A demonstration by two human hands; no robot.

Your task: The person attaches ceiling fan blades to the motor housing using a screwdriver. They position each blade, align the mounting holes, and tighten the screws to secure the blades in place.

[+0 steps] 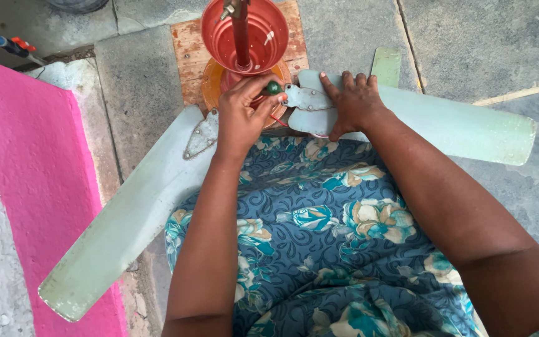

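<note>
A ceiling fan lies in front of me with its red canopy cup (254, 31) and rod pointing up over the orange motor body (213, 78). My left hand (241, 112) grips a green-handled screwdriver (273, 88) at the motor's edge. My right hand (354, 103) presses flat on the metal bracket (307, 98) of the right pale green blade (463, 125). A second blade (126, 224) stretches down to the left, and a third blade's tip (387, 65) shows behind my right hand. My lap in blue floral cloth (325, 249) fills the foreground.
The fan rests on a worn wooden board (188, 50) on a grey stone floor (469, 43). A pink and grey painted ledge (32, 175) runs along the left. Another screwdriver-like tool (7, 43) lies at the upper left.
</note>
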